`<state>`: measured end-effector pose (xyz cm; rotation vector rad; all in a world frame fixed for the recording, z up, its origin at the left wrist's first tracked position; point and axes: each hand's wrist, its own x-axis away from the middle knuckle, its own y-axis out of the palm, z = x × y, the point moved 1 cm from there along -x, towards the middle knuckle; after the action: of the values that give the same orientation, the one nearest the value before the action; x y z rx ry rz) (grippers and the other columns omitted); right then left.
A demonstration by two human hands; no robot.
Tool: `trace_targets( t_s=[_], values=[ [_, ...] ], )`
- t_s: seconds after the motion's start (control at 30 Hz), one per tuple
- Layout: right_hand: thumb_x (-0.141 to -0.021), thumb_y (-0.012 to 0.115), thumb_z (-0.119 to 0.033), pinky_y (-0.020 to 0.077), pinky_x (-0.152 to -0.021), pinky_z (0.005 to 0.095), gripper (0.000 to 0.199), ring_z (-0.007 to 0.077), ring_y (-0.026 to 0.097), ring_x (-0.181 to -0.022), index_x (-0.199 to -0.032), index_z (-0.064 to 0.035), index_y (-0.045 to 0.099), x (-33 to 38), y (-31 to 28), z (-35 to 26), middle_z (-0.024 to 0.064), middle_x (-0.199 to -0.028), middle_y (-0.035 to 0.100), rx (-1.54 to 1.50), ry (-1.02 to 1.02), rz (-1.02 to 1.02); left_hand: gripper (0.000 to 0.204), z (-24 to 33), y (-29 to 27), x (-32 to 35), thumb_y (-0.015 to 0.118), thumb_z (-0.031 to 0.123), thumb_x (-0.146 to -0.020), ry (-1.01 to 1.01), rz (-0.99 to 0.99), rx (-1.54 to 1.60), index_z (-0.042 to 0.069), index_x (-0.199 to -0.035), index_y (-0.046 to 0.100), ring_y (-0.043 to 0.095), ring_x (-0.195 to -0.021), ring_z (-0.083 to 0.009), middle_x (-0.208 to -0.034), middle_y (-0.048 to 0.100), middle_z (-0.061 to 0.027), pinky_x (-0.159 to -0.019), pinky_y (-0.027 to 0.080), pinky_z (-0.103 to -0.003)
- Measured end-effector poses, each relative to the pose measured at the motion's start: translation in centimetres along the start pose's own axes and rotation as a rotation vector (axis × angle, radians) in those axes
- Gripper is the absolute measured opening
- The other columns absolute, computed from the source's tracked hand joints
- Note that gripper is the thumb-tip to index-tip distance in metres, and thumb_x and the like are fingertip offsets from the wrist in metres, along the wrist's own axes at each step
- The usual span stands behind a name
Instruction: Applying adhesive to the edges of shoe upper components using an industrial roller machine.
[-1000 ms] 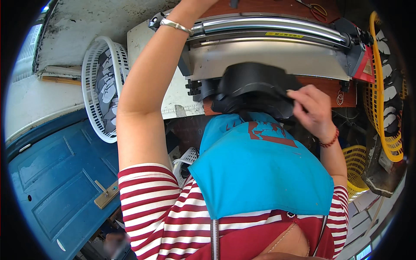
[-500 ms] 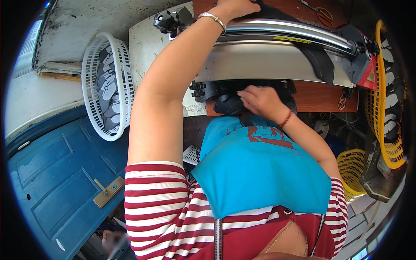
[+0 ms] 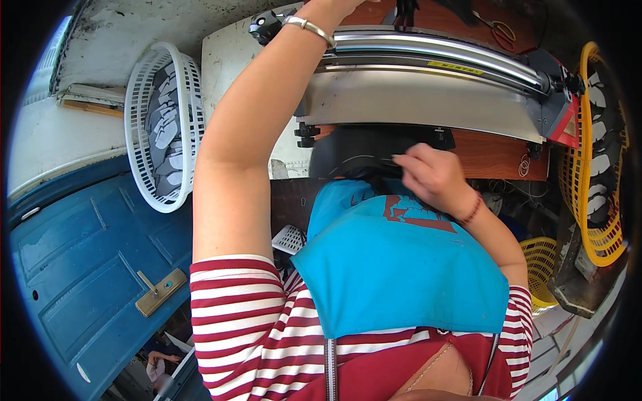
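Head view: Right hand (image 3: 438, 179), fingers curled nearly closed, works at black sheets (image 3: 351, 152) before a metal machine (image 3: 414, 93); whether it pinches one is unclear. Left hand (image 3: 342, 7) is cropped, grasp unreadable. Separating sheets singly, fingers off the roller (image 3: 438, 52), seems wise.

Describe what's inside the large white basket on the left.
The white basket holds overlapping flat pieces, dark grey and pale grey. Whatever lies beneath the visible ones is covered.
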<state>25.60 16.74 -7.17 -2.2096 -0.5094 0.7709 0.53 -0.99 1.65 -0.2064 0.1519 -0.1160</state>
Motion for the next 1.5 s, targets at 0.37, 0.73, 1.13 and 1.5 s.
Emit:
trace_targets(
  t_s=[0.37,0.73,1.13,1.5],
  values=[
    [-0.079,0.072,0.003,0.0528,-0.058,0.0364,0.030,0.0259,0.066,-0.070,-0.107,-0.0073,0.073,-0.5,-5.8,6.4,0.0081,-0.089,0.066,0.431,0.215,0.278,0.043,-8.6,5.2,-0.8,0.062,0.039,-0.087,0.055,-0.593,-0.813,-0.002,-0.093,0.077,0.069,-0.094,-0.0424,-0.097,0.074,-0.0241,-0.087,0.054,-0.048],
    [-0.082,0.071,-0.008,0.0585,-0.066,0.0387,0.027,0.0275,0.070,-0.073,-0.110,-0.0054,0.072,3.6,13.5,9.7,0.0126,-0.107,0.066,0.422,0.192,-0.028,0.028,-8.0,2.7,-2.7,0.071,0.008,-0.081,0.332,-0.302,-0.667,-0.003,-0.107,0.074,0.072,-0.082,-0.0331,-0.088,0.074,-0.0210,-0.076,0.057,-0.042],
    [-0.073,0.075,0.003,0.0534,-0.056,0.0340,0.032,0.0240,0.066,-0.066,-0.103,-0.0053,0.070,3.8,-2.2,0.8,0.0079,-0.090,0.063,0.150,0.069,0.187,0.042,0.1,0.3,-1.5,0.052,-0.005,-0.091,0.009,-0.028,-0.166,0.003,-0.130,0.067,0.066,-0.077,-0.0193,-0.104,0.069,-0.0128,-0.056,0.056,-0.030],
    [-0.080,0.074,-0.003,0.0533,-0.056,0.0371,0.024,0.0249,0.066,-0.067,-0.103,-0.0078,0.070,0.9,-5.3,8.0,0.0065,-0.091,0.063,0.524,0.292,0.298,0.021,-5.4,6.8,-1.4,0.066,0.018,-0.090,-0.002,-0.628,-0.945,0.003,-0.100,0.077,0.070,-0.090,-0.0290,-0.099,0.074,-0.0153,-0.073,0.056,-0.041]
  ],
)
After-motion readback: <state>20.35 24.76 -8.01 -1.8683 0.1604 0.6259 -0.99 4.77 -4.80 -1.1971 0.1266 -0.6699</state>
